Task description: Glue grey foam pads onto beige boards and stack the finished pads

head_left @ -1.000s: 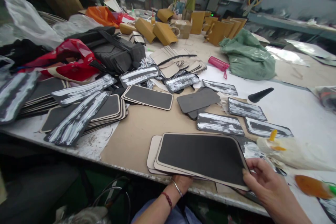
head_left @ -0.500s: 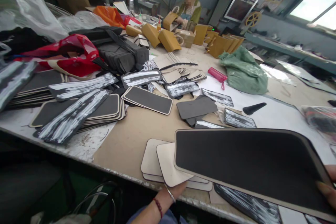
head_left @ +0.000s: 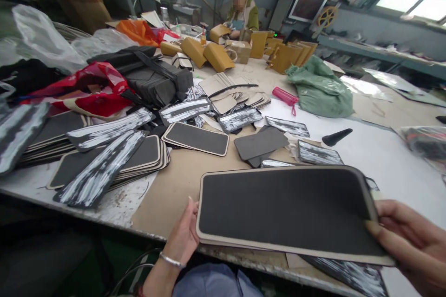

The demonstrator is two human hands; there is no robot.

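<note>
In the head view, the dark panel (head_left: 285, 213) lies between the two hands, over the front edge of the bench (head_left: 400, 112), its long axis running left to right across the person's body, roughly along that edge. The right hand (head_left: 407, 232) is at the panel's right short side: its fingers pinch that end, thumb on the dark face and the others behind. The left hand (head_left: 184, 227) is at the opposite short side, thumb pointing up, touching the pale border. Its other fingers are partly hidden, so I cannot tell whether they grip or merely rest there. Neither hand is nearer, since each meets one end. A second pale edge shows just under the panel's near long side; how far it extends beneath is hidden. A white-streaked strip (head_left: 348, 271) lies below the panel's near edge, toward the right hand. Beyond the far edge, well apart from the fingers, are a grey piece (head_left: 259, 143) and a bordered board (head_left: 197, 138); farther left is a board stack (head_left: 146, 152).
</note>
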